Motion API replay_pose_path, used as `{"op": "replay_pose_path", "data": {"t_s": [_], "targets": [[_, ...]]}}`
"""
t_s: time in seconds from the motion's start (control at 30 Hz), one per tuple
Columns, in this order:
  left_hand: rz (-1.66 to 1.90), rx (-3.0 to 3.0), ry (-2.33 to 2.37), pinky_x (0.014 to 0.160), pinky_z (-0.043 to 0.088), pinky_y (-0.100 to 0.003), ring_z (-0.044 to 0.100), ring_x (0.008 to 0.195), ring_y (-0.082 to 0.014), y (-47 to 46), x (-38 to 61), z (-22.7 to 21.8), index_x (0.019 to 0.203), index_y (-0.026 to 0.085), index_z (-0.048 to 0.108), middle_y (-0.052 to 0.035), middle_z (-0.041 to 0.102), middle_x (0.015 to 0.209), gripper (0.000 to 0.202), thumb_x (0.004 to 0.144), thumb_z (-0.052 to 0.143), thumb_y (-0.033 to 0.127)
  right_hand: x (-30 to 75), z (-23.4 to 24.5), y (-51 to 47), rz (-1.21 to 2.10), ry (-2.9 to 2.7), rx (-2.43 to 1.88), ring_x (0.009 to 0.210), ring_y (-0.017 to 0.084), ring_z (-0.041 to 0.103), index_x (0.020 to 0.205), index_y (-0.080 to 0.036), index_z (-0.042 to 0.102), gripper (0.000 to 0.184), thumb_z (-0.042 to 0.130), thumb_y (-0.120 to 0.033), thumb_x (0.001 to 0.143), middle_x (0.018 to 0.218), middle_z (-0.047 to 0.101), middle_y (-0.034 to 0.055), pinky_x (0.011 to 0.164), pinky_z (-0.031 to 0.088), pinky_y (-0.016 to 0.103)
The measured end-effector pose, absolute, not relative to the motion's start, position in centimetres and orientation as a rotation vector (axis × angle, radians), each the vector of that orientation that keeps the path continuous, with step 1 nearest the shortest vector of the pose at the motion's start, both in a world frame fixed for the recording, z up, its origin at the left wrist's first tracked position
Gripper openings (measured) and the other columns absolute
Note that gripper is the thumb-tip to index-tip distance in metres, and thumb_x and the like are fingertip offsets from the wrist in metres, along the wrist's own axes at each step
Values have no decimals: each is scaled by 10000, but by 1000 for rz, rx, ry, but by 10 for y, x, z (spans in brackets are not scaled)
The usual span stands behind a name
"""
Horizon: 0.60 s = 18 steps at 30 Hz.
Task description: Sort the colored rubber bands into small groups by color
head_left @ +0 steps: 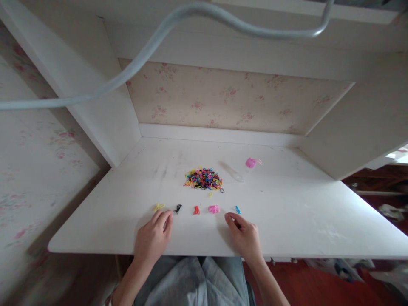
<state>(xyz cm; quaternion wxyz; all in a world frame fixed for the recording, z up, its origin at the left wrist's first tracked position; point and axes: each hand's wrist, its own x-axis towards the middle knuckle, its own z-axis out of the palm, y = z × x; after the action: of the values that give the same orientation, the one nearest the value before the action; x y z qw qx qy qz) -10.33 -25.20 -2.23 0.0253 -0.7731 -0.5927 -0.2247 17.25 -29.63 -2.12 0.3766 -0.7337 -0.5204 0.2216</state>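
My left hand (153, 234) rests on the white tabletop with its fingers curled together, just below a few yellow rubber bands (158, 207) and left of a small black bunch (178, 208). My right hand (244, 236) has thumb and forefinger drawn together below a small blue bunch (237, 209). What either hand holds, if anything, is too small or hidden to make out. Between the hands lie a red bunch (196, 210) and a pink bunch (213, 209). Behind them is a mixed pile of colourful small rubber bands (204, 178), with a single yellow band (211, 195) in front.
A clear, see-through item (235, 173) lies right of the pile. Beyond it sits a pink bundle (250, 162) with a loop. A pale cable (178, 17) crosses overhead. Side panels and a low back ledge (223, 135) enclose the white desk (302, 212).
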Motion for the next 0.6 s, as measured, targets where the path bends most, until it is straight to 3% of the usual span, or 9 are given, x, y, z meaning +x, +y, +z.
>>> {"op": "replay_pose_path", "data": {"t_s": [0.6], "targets": [[-882, -2431, -1797, 632, 458, -226, 666, 734, -139, -256, -91, -12, 965, 235, 637, -16, 696, 907, 219, 948, 431, 307, 168, -19, -298, 494, -1411, -1884, 526, 131, 541, 888, -204, 749, 469, 420, -539, 887, 573, 625, 6, 546, 376, 213]]}}
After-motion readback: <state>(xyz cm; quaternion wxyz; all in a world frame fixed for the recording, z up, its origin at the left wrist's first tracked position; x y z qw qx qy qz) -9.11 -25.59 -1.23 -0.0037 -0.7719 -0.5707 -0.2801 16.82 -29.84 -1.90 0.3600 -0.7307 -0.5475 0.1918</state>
